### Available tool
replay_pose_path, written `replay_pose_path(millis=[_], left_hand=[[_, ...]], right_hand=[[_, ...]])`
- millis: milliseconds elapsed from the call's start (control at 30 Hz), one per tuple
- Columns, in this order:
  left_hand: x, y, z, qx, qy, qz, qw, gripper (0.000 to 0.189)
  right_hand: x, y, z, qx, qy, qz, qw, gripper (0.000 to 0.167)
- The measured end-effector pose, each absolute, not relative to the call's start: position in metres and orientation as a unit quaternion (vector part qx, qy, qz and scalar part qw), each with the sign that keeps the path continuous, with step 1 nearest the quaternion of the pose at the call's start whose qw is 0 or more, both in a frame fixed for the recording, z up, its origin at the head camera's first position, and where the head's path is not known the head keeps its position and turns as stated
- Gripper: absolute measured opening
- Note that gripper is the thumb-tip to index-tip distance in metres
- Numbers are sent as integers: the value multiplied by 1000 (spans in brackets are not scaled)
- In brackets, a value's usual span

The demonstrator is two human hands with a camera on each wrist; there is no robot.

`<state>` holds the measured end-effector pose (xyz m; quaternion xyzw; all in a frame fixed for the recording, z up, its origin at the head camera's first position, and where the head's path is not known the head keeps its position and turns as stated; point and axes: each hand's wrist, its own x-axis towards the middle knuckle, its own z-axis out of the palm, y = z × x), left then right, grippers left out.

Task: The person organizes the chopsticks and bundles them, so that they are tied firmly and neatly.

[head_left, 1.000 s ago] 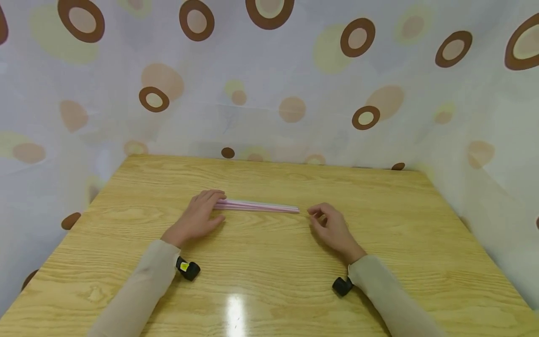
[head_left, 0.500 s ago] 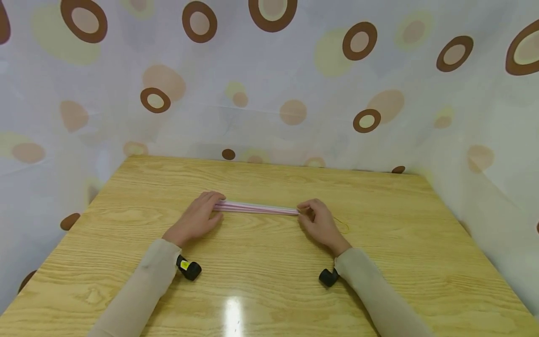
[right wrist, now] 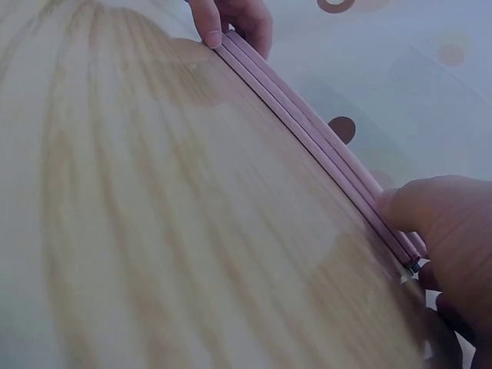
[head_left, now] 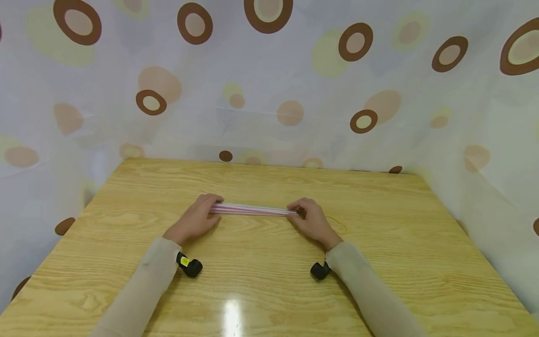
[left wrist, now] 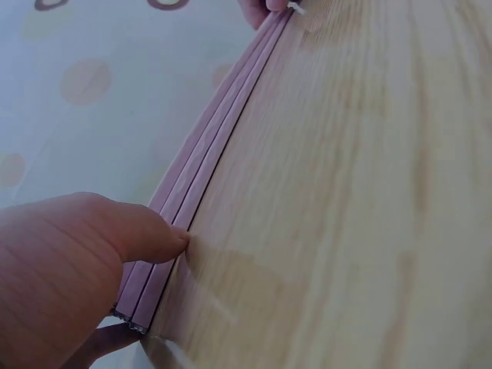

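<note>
A bundle of long, thin pink-and-white strips (head_left: 252,209) lies crosswise near the middle of the wooden table. My left hand (head_left: 194,219) holds its left end, fingers at the far side and thumb at the near side. In the left wrist view, the thumb presses on the side of the strips (left wrist: 211,150), whose near ends look dark. My right hand (head_left: 311,219) pinches the other end between thumb and curled fingers. The right wrist view shows that thumb on top of the strips (right wrist: 311,138), with fingers beneath.
A thin yellow loop (head_left: 346,229) lies just right of the right hand. The wood-grain table (head_left: 261,290) reaches back to a white curtain (head_left: 252,70) with brown circles, which also hangs along both sides. A black wrist camera (head_left: 192,267) sits at the left cuff.
My right hand has moved left from beside the bundle and taken hold of its right end. The yellow loop has come into sight behind it. My left hand stays almost in place.
</note>
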<state>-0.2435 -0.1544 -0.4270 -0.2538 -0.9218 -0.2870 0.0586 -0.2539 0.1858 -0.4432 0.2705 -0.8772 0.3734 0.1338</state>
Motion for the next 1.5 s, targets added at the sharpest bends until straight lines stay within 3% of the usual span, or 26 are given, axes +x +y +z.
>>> replay_pose_path(millis=[600,1067,1500], left_hand=[[-268,-151,-425,-256,-927,-261,83,34],[-271,-149,-425,-230,-928,-292,30,32],[-259,-143,-424,-219,-937,-271,11,30]], right_hand=[[-263,182,-432,303,-918,232,104,20],[-263,182,-430,338,-923,149,104,14],[-255,175,-425,333,-931,123,85,10]])
